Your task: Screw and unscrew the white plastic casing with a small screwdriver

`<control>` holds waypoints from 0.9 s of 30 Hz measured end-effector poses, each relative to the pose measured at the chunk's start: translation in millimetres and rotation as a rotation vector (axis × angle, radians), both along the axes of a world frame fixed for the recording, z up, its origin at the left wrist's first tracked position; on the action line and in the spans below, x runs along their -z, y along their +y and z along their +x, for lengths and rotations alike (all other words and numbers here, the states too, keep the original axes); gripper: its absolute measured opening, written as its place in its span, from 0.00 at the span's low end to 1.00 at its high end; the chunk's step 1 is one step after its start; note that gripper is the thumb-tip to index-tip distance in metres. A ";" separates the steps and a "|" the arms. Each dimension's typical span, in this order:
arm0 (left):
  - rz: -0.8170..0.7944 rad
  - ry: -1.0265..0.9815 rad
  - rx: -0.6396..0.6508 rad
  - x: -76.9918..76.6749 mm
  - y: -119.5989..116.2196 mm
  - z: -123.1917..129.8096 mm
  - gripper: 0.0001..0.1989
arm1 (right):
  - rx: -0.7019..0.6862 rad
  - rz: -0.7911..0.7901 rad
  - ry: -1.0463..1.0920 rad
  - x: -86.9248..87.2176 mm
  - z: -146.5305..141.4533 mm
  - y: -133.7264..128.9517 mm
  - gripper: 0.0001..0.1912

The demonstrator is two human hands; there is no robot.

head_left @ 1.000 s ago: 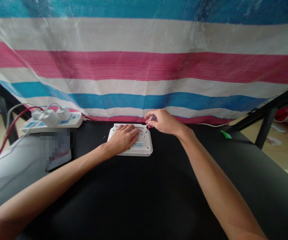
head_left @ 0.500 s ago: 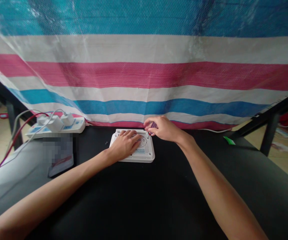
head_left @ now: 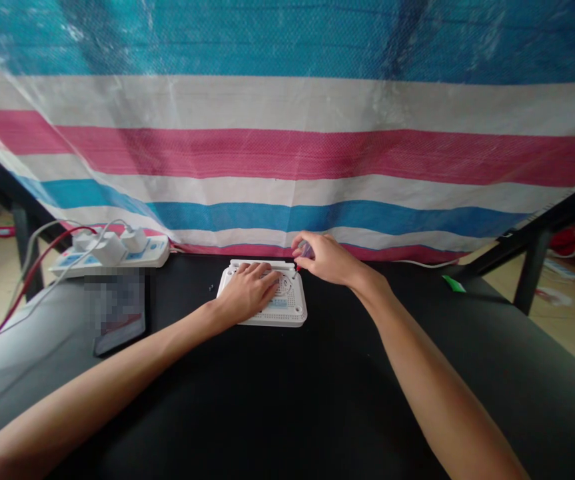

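Your white, rounded-rectangular plastic device (head_left: pixel 287 312) lies flat on the black counter (head_left: pixel 287 400), your purple-and-red screwdriver (head_left: pixel 308 251) at its far right corner.

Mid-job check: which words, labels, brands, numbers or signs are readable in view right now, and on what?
None can be read.
White rectangular plastic device: pale-blue label beside the left hand, too small and blurred.
Long white plastic power strip: blue markings, too small to make out.
Dark flat rectangular phone-like object: face partly pixelated, nothing legible.
Small green-and-white scrap: no legible text.
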State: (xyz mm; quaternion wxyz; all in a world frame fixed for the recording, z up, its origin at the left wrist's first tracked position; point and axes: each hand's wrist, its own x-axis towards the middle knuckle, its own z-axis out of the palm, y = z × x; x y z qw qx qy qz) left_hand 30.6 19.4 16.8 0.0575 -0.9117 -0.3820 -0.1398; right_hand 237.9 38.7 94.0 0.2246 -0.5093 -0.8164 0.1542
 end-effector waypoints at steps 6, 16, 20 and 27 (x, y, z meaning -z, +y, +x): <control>0.005 -0.005 0.015 0.1 1.1 -1.1 0.18 | -0.089 -0.066 0.066 6.6 1.2 5.9 0.09; -0.010 0.000 0.024 1.2 2.6 -1.6 0.18 | -0.003 0.123 -0.141 2.8 -10.1 -0.3 0.01; 0.002 -0.002 0.030 0.7 2.1 -1.7 0.18 | 0.076 0.123 -0.189 2.8 -6.5 1.2 0.04; -0.008 -0.018 0.030 -0.2 1.3 -1.8 0.18 | 0.006 -0.010 0.014 6.0 -0.9 6.0 0.06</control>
